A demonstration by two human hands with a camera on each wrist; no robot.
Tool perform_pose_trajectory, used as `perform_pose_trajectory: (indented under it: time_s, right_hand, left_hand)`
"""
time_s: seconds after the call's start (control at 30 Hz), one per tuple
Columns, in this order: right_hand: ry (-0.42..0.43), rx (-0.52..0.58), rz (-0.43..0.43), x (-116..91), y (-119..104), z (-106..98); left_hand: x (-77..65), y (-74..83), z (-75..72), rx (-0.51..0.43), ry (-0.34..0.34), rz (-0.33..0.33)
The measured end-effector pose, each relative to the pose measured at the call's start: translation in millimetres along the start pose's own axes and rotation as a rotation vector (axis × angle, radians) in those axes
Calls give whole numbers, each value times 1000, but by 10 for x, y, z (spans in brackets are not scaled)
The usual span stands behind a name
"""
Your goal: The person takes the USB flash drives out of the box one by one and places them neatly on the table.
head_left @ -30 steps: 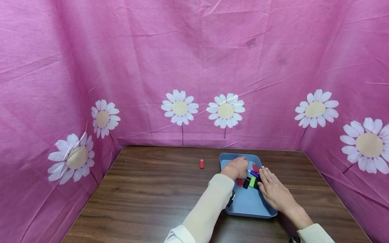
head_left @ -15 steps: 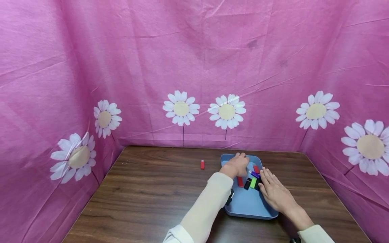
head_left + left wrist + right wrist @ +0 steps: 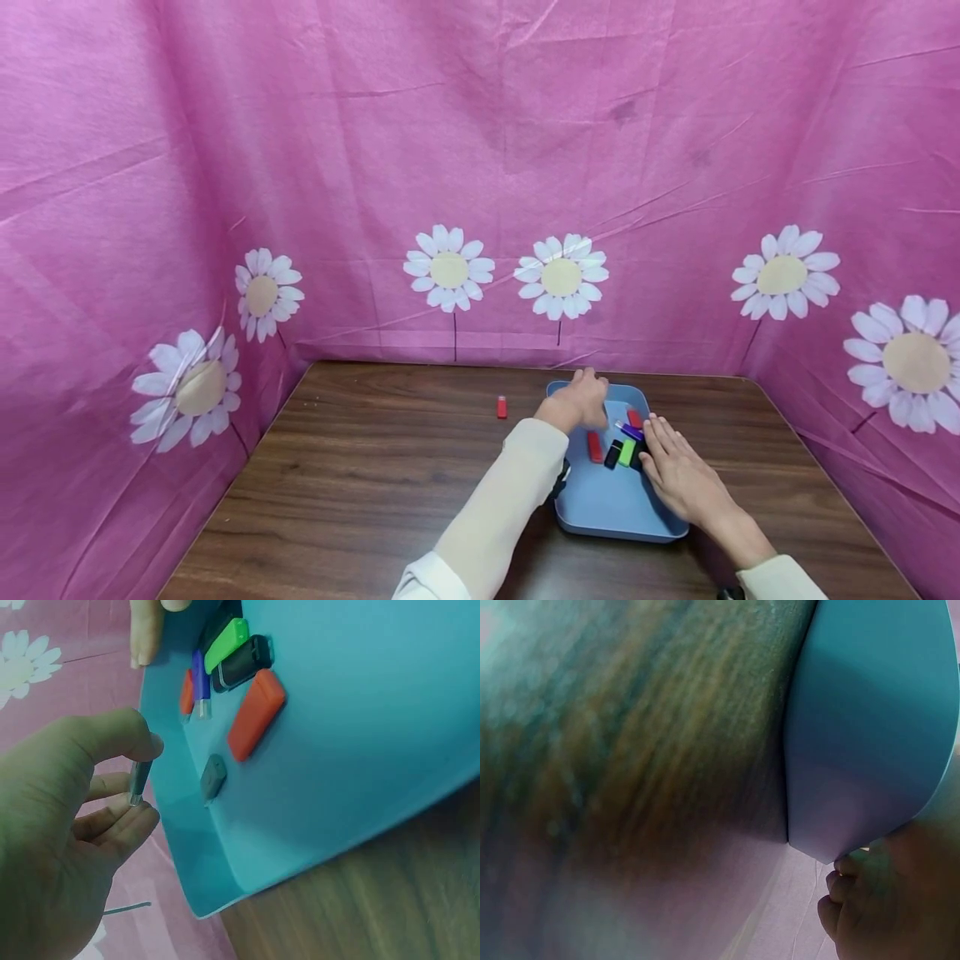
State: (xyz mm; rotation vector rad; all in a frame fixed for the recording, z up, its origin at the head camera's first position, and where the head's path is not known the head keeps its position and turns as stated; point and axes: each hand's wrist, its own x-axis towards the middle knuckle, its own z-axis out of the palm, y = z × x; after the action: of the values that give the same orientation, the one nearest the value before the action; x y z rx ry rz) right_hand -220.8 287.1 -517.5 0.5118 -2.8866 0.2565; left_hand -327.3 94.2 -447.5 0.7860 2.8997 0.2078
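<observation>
Well, the left hand [image 3: 71, 802] pinches a small dark stick [image 3: 139, 780] with a clear end between thumb and fingers, held up over the far end of the blue tray [image 3: 615, 510]. Below it, on the tray floor, lies a grey stick [image 3: 214, 777], with a big red stick [image 3: 256, 714] near that. The right hand [image 3: 684, 477] rests flat with straight fingers along the tray's right rim, gripping nothing. Just beside its fingertips I see a purple stick [image 3: 201, 675], a smaller red stick [image 3: 187, 694], a green stick [image 3: 226, 646] and two black sticks [image 3: 241, 664]. Another red stick [image 3: 502, 407] lies out on the brown table [image 3: 360, 475], left of the tray and apart from both hands. Any lettering on the sticks is too small and blurred for me to read.
</observation>
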Motion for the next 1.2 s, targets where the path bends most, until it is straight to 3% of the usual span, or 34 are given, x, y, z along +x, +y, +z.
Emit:
perform_pose_trajectory:
  time_s: [0.17, 0.4, 0.7, 1.2]
  right_hand:
    - [-6, 7, 2, -7, 23, 18]
    - [-16, 18, 11, -15, 33, 27]
    - [-19, 17, 18, -18, 26, 30]
    - [-27, 20, 24, -12, 22, 30]
  left_hand:
    - [4, -118, -83, 32, 50, 70]
    - [-7, -289, -214, -40, 76, 122]
    - [-112, -542, -388, -53, 108, 225]
    - [-283, -946, -566, -129, 147, 269]
